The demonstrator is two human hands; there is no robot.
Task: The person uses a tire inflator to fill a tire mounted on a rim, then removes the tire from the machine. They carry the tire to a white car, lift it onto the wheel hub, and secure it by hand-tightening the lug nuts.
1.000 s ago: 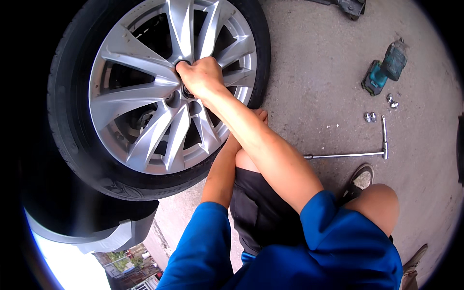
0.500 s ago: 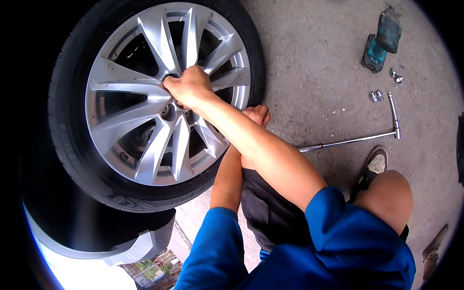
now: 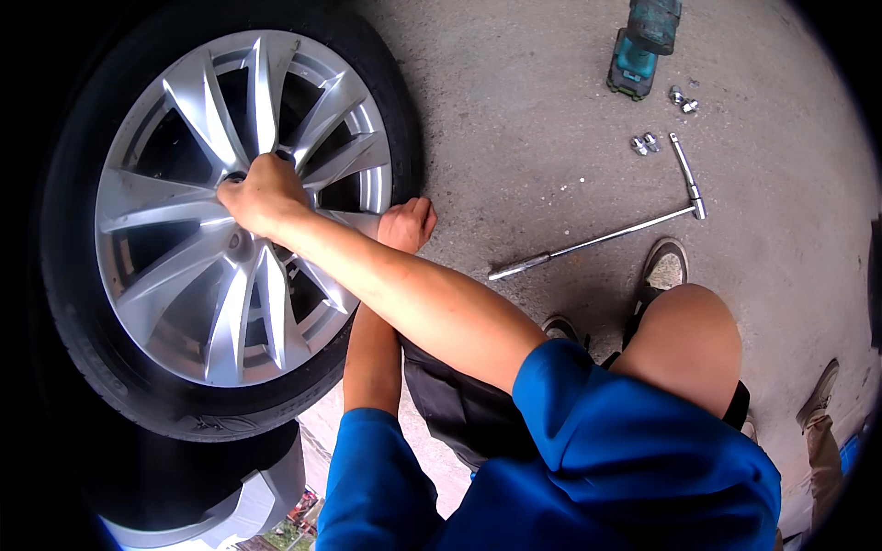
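A car wheel with a silver multi-spoke rim [image 3: 197, 106] and a black tire [image 3: 72, 303] fills the left side. My right hand [image 3: 264, 197] is closed at the hub, its thumb beside a lug hole; whatever its fingers hold is hidden. Below it a lug hole [image 3: 239, 243] shows in the rim. My left hand [image 3: 405, 226] is curled against the tire's right edge, partly behind my right forearm, and I cannot make out what is in it. The right forearm crosses over the left one.
On the concrete floor lie a long-handled wrench [image 3: 606, 243], two groups of chrome lug nuts [image 3: 646, 143] and a teal and black cordless power tool [image 3: 636, 60]. My shoe [image 3: 665, 264] stands near the wrench. Another person's leg and shoe [image 3: 818, 395] are at the right edge.
The whole view has shifted, so wheel and tools appear farther left. Both hands keep about the same places on the wheel, the right one still closed at the hub.
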